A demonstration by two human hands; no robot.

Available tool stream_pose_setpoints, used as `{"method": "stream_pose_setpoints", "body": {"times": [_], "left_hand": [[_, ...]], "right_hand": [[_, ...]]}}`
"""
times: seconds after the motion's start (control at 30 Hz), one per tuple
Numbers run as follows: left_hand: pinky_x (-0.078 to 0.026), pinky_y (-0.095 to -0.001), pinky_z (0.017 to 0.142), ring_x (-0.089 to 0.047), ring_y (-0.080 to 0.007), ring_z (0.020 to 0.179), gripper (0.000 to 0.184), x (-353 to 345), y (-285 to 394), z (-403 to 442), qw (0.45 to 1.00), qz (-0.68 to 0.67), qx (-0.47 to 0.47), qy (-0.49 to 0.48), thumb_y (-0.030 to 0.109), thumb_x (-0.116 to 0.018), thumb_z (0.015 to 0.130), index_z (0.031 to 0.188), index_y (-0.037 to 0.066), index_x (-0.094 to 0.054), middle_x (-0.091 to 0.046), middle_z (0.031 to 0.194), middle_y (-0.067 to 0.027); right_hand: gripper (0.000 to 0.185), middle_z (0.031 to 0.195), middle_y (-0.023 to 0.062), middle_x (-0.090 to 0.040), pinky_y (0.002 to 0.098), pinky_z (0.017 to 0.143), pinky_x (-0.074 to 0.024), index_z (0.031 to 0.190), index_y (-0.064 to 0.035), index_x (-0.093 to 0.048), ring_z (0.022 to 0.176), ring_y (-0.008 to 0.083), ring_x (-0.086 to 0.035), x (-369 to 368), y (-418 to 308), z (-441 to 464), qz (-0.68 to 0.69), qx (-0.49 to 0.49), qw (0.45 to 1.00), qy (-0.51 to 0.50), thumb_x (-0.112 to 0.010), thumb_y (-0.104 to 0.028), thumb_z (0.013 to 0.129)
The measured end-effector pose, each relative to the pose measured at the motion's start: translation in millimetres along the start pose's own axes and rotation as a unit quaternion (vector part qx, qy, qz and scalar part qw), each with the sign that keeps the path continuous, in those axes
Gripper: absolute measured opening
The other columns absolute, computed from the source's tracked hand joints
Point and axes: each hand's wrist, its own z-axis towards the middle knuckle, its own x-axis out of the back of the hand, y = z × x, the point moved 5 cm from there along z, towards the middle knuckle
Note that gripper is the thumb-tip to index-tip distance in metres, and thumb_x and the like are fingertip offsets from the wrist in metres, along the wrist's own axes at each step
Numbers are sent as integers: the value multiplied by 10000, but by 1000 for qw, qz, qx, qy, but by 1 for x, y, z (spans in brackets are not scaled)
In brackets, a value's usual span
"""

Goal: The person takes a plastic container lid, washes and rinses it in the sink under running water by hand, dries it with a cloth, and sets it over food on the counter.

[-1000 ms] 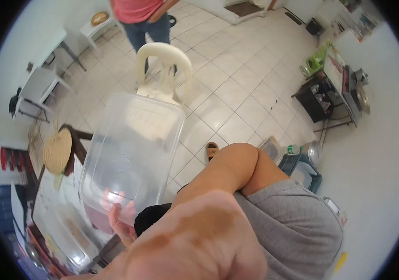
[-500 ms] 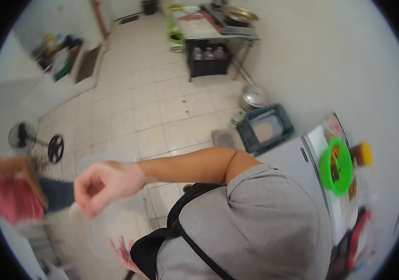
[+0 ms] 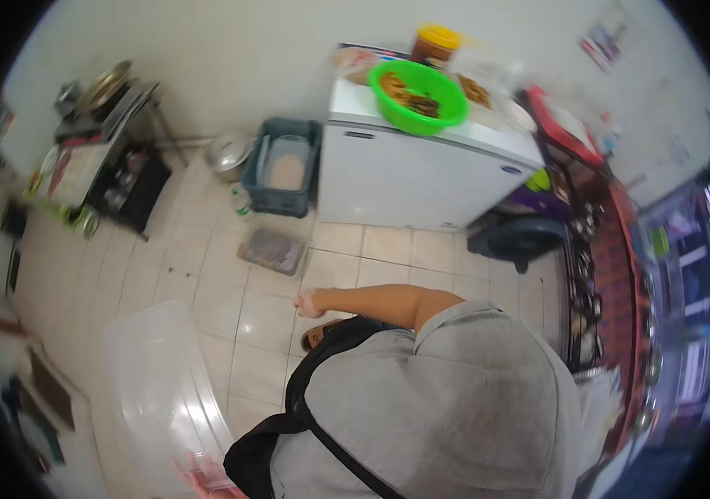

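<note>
A large clear plastic lid or shallow tub [image 3: 160, 374] extends out in front of me at the lower left; which of the two, I cannot tell. My left hand [image 3: 209, 478] is at its near end, partly cut off by the bottom edge, with fingers blurred against the see-through plastic and gripping it. Away from the plastic, my right hand [image 3: 310, 303] hangs at the end of a bent arm above the floor tiles, its fingers curled closed with nothing visible in them. A grey shirt and black apron [image 3: 259, 453] cover my body.
A white chest freezer [image 3: 421, 179] carries a green basin [image 3: 421, 100] and a yellow-lidded jar [image 3: 436, 46]. Beside it on the floor are a dark crate [image 3: 280, 200], a metal pot [image 3: 229, 154] and a plastic box [image 3: 272, 251]. A stove table [image 3: 81, 170] stands further left.
My view has swung to the right, bringing the freezer front and a shelf into sight. My right hand has dropped back from over the plastic towards my side. The other person is out of view.
</note>
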Motion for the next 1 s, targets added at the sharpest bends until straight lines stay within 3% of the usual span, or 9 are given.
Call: {"method": "stream_pose_setpoints", "body": {"times": [0.03, 0.13, 0.4, 0.47, 0.53, 0.63, 0.73, 0.87, 1.0], "left_hand": [[-455, -403, 928, -526, -278, 1137, 529, -15, 10, 8, 1000, 3, -10, -9, 305, -572, 878, 1277, -34, -497, -527, 1263, -204], [-401, -467, 1022, -507, -288, 1188, 671, -16, -21, 63, 996, -10, 90, -17, 268, -662, 810, 1349, -30, -397, -524, 1257, -228], [-466, -354, 862, -477, -257, 1143, 595, -169, -1, 52, 961, 87, 86, -247, 341, -516, 865, 1407, 152, -357, -470, 1293, -169], [-476, -334, 828, -477, -249, 1126, 586, -198, -3, 44, 950, 96, 97, -282, 347, -498, 870, 1411, 171, -357, -465, 1293, -163], [-482, -316, 786, -489, -236, 1090, 582, -229, -4, 33, 938, 89, 123, -312, 341, -501, 863, 1400, 158, -369, -470, 1277, -165], [-494, -281, 703, -513, -211, 1018, 575, -287, -18, 8, 912, 70, 182, -360, 327, -506, 851, 1380, 133, -393, -481, 1245, -170], [-512, -283, 568, -614, -247, 718, 598, -371, -36, -16, 890, 90, 160, -418, 317, -525, 832, 1346, 38, -402, -574, 1071, -220], [-502, -292, 435, -631, -289, 499, 613, -499, -65, -83, 773, 78, 219, -591, 312, -532, 826, 1315, -32, -397, -646, 871, -261], [-539, -308, 544, -676, -296, 681, 619, -612, -82, -117, 630, 20, 204, -749, 339, -509, 870, 1347, -26, -361, -627, 1003, -284]], "right_hand": [[483, 1126, 211, -601, 433, 950, -424, 1177, -87, -580, 1104, 353, -546, -19, 16, -25, 14, -62, 997, -34, -493, -431, 849], [558, 1215, 207, -567, 441, 965, -405, 1224, -69, -568, 1137, 363, -529, -70, 29, -103, 123, -174, 971, -105, -438, -471, 859], [554, 1246, 170, -565, 426, 919, -431, 1225, -65, -575, 1121, 333, -553, -103, 74, -176, 90, -218, 967, -92, -383, -455, 882], [536, 1102, 144, -622, 397, 834, -474, 1187, -94, -604, 1042, 267, -590, -86, 75, -208, 237, -254, 938, 10, -417, -499, 889], [638, 1076, 139, -615, 414, 771, -499, 1197, -117, -587, 970, 231, -603, -91, 109, -206, 429, -314, 846, 47, -404, -640, 880], [816, 1209, 151, -543, 485, 785, -487, 1344, -124, -427, 978, 295, -599, -59, 162, -245, 780, -147, 578, 191, -301, -754, 842], [927, 1312, 193, -487, 517, 860, -477, 1433, -117, -287, 1080, 341, -578, 61, 201, -354, 827, 9, 473, 304, -250, -801, 808], [737, 1310, 214, -488, 493, 854, -500, 1445, -116, -264, 1102, 349, -575, 155, 234, -462, 775, 90, 537, 321, -409, -590, 899], [496, 1144, 194, -602, 407, 737, -558, 1351, -85, -389, 973, 306, -644, 208, 259, -530, 704, 73, 618, 342, -587, -200, 912]]}}
